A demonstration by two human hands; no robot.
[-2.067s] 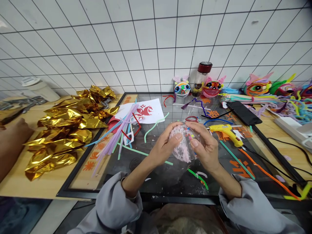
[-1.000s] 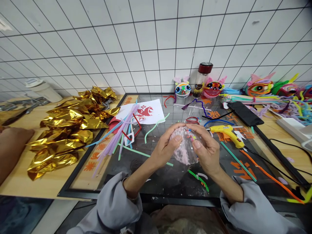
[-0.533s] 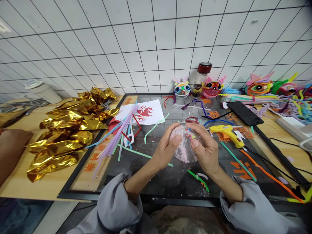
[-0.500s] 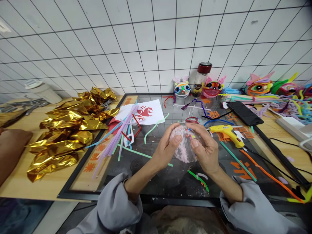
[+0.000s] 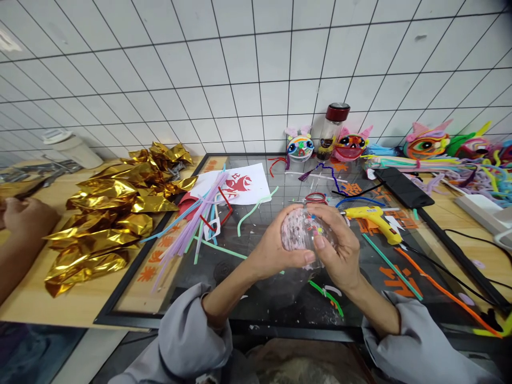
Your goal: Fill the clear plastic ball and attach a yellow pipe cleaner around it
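Observation:
Between my two hands is a clear plastic ball [image 5: 295,230] with pale pink, stringy material and small coloured bits in it. My left hand [image 5: 273,246] wraps its left side, thumb across the lower front. On the right side my right hand [image 5: 341,237] grips it, thumb pressed to the front and fingers over the top. The ball is above the dark glass-topped board [image 5: 256,298]. Just right of my right hand lies a yellow hot glue gun [image 5: 374,217]. A green pipe cleaner piece [image 5: 326,296] lies below the ball.
Purple and blue pipe cleaners [image 5: 192,224] lie left on white paper [image 5: 256,184]. Gold foil [image 5: 108,208] covers the left table, beside another person's hand [image 5: 30,218]. Behind stand a tea bottle [image 5: 330,133] and decorated animal-faced balls [image 5: 300,148]. A black phone [image 5: 404,186] lies right.
My left thumb has slid down across the front of the ball, and the ball looks turned in my hands. At far left the other person's hand has come further into view.

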